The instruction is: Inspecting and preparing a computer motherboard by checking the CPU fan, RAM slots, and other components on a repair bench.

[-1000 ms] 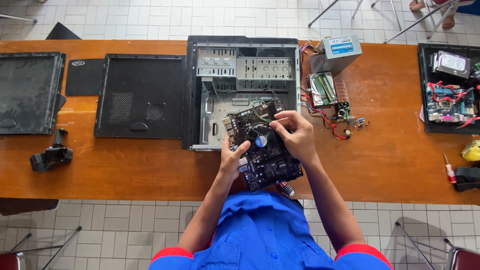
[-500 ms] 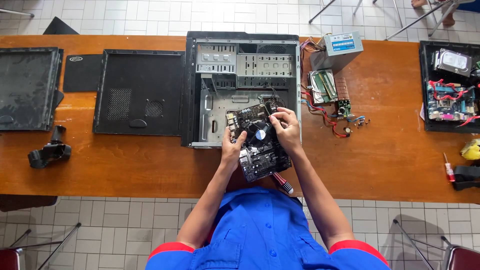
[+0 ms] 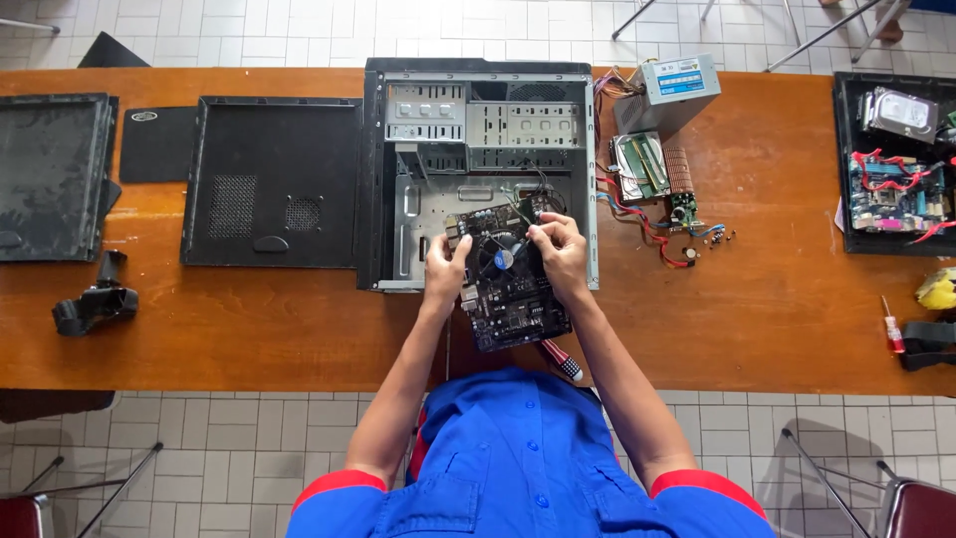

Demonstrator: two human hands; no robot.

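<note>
While both hands grip the dark board (image 3: 513, 284), left hand (image 3: 444, 269) and right hand (image 3: 561, 254) hold it half over the open computer case (image 3: 478, 149) mid-frame; it probably needs careful lining up.

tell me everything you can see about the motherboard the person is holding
The motherboard is a dark, roughly square circuit board with a round black cooling fan near its middle, blue at the hub, and small connectors and slots along its near half. It is slightly skewed, its far part inside the open computer case, its near part over the wooden table. The left hand grips its left edge and the right hand its upper right side. A red-handled screwdriver lies by its near corner.
</note>
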